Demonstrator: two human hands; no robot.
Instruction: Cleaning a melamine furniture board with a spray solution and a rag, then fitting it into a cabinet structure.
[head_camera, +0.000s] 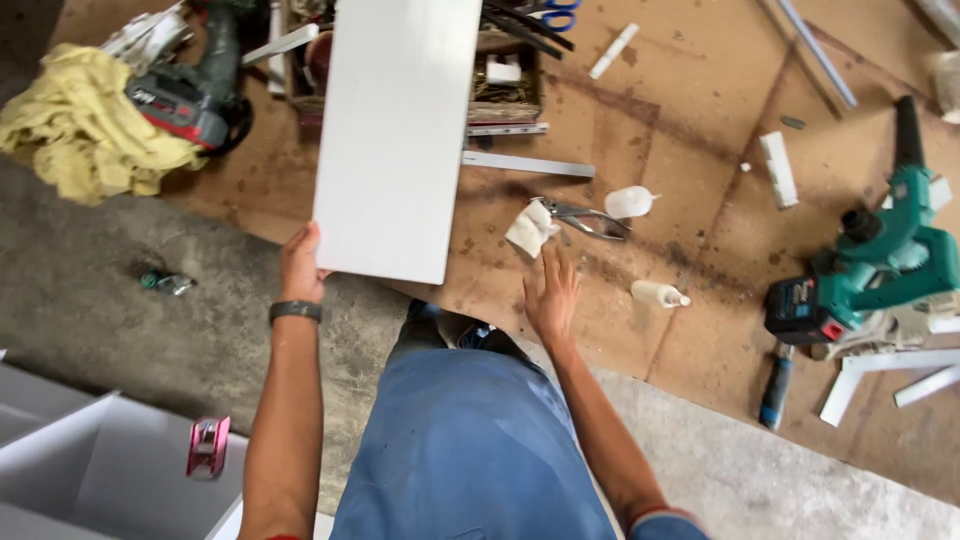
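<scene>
Person holding a white board (397, 135) by its near corner, other hand free.

Left hand (301, 264) is gripping the board's near-left corner, fingers curled under the edge, thumb side up; the board is stretching away toward 12 o'clock over the brown floor sheet (690, 150). Right hand (551, 291) is hovering spread open, holding nothing, fingers pointing at a folded white rag (530, 229) and pliers (588, 219) just past it at 12. Two small glue bottles (658, 293) are lying at 2 o'clock; a green power tool (880, 265) farther at 3. Board looks stiff, smooth, likely slippery and edge-prone to chipping; one-corner hold seems weak, so gripping both long edges would steady it better.
</scene>
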